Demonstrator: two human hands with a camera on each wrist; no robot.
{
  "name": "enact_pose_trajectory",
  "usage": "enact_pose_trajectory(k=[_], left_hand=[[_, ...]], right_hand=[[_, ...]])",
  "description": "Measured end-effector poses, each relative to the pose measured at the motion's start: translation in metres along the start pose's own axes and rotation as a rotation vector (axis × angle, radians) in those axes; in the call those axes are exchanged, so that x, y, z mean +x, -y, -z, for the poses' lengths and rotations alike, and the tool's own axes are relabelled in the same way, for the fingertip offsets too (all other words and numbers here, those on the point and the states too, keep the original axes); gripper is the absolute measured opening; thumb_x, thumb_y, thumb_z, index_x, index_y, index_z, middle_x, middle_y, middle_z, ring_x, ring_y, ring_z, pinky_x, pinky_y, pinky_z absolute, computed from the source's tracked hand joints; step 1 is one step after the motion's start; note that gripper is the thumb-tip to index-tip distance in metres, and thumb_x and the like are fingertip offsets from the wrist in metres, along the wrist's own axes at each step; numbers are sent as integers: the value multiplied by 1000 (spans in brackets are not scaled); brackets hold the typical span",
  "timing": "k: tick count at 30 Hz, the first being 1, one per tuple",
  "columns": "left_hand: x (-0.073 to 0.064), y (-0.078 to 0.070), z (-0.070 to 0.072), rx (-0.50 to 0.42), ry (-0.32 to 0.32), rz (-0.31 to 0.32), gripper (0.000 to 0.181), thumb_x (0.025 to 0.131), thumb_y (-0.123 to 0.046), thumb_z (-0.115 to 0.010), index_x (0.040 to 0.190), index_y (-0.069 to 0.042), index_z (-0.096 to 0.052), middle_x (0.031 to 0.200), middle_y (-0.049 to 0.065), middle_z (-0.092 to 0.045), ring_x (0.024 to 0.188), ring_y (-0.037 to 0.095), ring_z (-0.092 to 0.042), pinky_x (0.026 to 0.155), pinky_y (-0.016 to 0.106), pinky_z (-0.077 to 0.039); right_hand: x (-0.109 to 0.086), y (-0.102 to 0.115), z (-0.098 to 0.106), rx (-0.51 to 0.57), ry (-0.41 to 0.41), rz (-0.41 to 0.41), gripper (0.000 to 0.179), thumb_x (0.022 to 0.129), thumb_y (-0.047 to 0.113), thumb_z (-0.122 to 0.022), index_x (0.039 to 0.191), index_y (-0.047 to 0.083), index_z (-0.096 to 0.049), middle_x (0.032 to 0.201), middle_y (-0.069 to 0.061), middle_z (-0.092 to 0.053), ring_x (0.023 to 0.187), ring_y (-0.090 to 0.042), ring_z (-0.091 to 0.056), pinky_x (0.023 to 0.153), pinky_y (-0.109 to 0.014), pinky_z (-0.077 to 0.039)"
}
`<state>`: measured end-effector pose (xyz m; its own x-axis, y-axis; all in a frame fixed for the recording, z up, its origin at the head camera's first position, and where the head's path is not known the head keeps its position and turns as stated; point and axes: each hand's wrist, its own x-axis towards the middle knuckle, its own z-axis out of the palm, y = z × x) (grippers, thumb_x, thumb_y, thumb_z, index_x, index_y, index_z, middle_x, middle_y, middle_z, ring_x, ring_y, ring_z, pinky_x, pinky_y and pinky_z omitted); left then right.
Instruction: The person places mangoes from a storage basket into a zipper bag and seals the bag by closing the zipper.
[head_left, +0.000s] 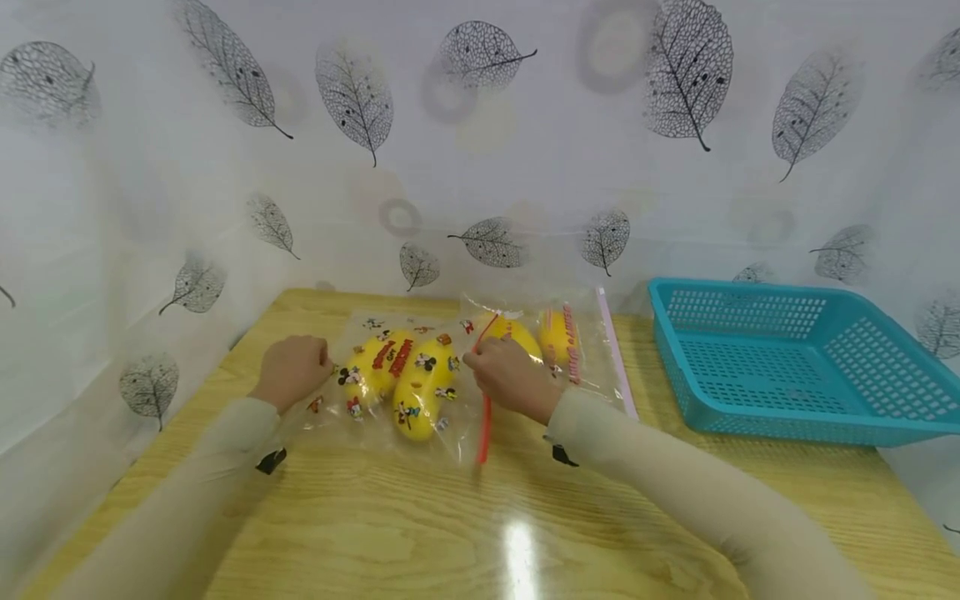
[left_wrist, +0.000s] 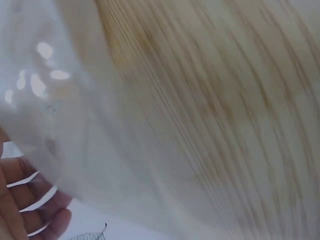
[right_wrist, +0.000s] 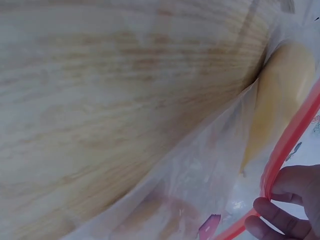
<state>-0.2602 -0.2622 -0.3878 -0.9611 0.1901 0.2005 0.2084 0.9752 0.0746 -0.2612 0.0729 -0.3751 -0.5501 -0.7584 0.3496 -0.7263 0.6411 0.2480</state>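
A clear zip bag (head_left: 450, 425) printed with cartoon figures lies on the table, two long yellow fruits (head_left: 417, 398) inside it. My right hand (head_left: 513, 373) pinches the bag's red zip strip (head_left: 486, 429) between thumb and fingers near its upper part. In the right wrist view the strip (right_wrist: 287, 140) bends at the fingertips. At the bag's opposite end my left hand (head_left: 294, 367) grips the plastic edge. The left wrist view shows those fingers (left_wrist: 35, 220) curled along the film, the thumb mostly hidden.
Behind my right hand lies a second clear bag (head_left: 600, 367) with a pale pink strip and yellow fruits inside. A blue-green plastic basket (head_left: 675, 358) stands at the right of the wooden table (head_left: 360, 533). A leaf-patterned curtain (head_left: 540, 167) hangs behind.
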Motion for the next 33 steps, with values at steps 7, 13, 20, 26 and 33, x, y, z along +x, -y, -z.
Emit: enact_pose_trajectory(k=[7, 13, 20, 26, 33], left_hand=[[5, 18, 2, 50, -61, -51, 15, 80, -12, -61, 68, -3, -60, 62, 10, -61, 51, 20, -51, 45, 34, -42], [9, 33, 8, 89, -91, -71, 14, 80, -9, -59, 69, -1, -59, 61, 11, -58, 50, 20, -49, 44, 33, -40], [21, 54, 7, 94, -80, -36, 18, 83, -9, -56, 65, -4, -55, 58, 10, -55, 48, 20, -46, 43, 33, -35], [28, 65, 7, 96, -75, 2, 20, 84, -10, -55, 65, -6, -52, 55, 9, -53, 45, 20, -45, 42, 32, -34], [43, 73, 7, 120, -54, 66, 26, 85, -9, -52, 59, -6, -49, 52, 9, -52, 45, 22, -47, 42, 35, -36]], right_hand=[[20, 0, -12, 19, -19, -17, 14, 86, 6, -57, 92, 10, -68, 83, -7, -68, 71, -20, -62, 58, -29, -48], [40, 3, -20, 63, -24, -3, 14, 85, 4, -56, 90, 8, -68, 78, -6, -66, 64, -18, -60, 58, -27, -48], [61, 6, -23, 59, 29, -44, 17, 88, 4, -53, 93, 9, -68, 80, -6, -67, 66, -19, -61, 59, -27, -49], [78, 7, -28, 66, 93, -77, 22, 91, 7, -51, 103, 12, -69, 87, -5, -68, 72, -17, -63, 64, -24, -52], [97, 10, -37, 41, 149, -152, 20, 90, 10, -56, 106, 16, -67, 94, -2, -68, 77, -15, -62, 66, -24, -51]])
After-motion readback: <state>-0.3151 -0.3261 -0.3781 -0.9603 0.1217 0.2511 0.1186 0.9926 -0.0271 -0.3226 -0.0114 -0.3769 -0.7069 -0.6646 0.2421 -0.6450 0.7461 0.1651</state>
